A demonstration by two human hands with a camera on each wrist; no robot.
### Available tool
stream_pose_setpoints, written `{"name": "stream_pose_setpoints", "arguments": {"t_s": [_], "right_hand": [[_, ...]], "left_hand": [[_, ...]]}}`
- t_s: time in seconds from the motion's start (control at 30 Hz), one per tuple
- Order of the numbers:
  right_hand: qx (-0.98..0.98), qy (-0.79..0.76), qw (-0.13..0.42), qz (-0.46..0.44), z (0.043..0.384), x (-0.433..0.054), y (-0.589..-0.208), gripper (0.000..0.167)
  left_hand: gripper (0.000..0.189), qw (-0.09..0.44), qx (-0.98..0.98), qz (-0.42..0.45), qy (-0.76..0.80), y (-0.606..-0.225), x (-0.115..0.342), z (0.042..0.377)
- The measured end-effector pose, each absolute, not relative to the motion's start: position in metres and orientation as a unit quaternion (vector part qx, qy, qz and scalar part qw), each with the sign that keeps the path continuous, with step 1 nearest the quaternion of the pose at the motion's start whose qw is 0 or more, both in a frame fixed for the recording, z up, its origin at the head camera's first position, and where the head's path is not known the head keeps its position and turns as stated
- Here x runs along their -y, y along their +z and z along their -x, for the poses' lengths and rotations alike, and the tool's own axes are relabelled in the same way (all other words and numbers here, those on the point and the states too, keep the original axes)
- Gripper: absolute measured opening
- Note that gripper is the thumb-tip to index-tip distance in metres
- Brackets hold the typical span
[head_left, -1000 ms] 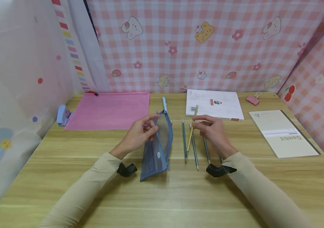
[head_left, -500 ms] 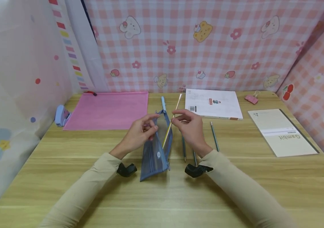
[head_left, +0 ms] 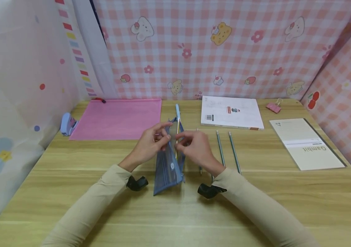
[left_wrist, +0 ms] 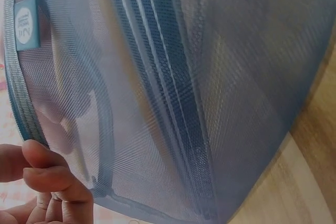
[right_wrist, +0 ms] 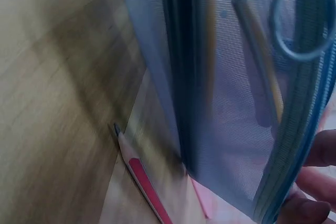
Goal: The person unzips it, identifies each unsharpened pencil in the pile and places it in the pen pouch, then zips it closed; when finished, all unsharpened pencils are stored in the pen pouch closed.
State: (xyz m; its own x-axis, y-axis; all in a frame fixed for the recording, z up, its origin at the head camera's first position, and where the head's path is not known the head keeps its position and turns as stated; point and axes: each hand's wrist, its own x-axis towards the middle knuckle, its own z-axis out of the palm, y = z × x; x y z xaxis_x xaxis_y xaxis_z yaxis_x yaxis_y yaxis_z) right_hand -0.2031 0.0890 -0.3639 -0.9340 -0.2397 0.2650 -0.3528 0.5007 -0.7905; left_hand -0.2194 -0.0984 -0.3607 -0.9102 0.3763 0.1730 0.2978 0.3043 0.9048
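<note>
In the head view my left hand [head_left: 152,142] pinches the upper edge of a blue mesh zip pencil case [head_left: 164,171], which stands tilted with its mouth apart. My right hand [head_left: 195,147] is at that mouth, its fingertips pinching a yellow pencil [head_left: 178,127] whose lower part is down inside the case. Through the mesh in the right wrist view, the pencil's end [right_wrist: 260,51] shows, near the zipper's ring [right_wrist: 278,19]. Fingers [left_wrist: 58,182] of my left hand grip the zipper edge in the left wrist view.
Teal pencils [head_left: 221,147] lie right of the case, partly under my right arm. A red pencil [right_wrist: 144,182] shows on the table in the right wrist view. Farther back are a light blue pen [head_left: 177,111], pink folder [head_left: 118,120], stapler [head_left: 67,124], white book [head_left: 231,113], notebook [head_left: 306,144] and binder clip [head_left: 273,107].
My right hand has carried the yellow pencil leftward from over the teal pencils, and the pencil now reaches lower into the case. My left hand has stayed at the case's edge.
</note>
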Motion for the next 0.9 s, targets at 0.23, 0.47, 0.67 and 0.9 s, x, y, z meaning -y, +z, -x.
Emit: {"name": "stream_pose_setpoints", "arguments": {"t_s": [0.23,0.47,0.67,0.9], "right_hand": [[0.886,0.423,0.01,-0.188,0.203,-0.085,-0.362,0.022],[0.908,0.362,-0.01,-0.211,0.202,-0.082,-0.357,0.02],[0.896,0.392,-0.017,-0.209,0.2,-0.089,-0.353,0.019],[0.871,0.412,0.074,-0.257,0.164,-0.107,-0.353,0.003]], "left_hand": [[0.044,0.036,-0.807,-0.209,0.55,-0.362,0.098,0.219],[0.046,0.035,-0.805,-0.222,0.549,-0.361,0.097,0.219],[0.045,0.035,-0.806,-0.221,0.547,-0.361,0.097,0.218],[0.046,0.034,-0.801,-0.22,0.556,-0.36,0.103,0.217]]}}
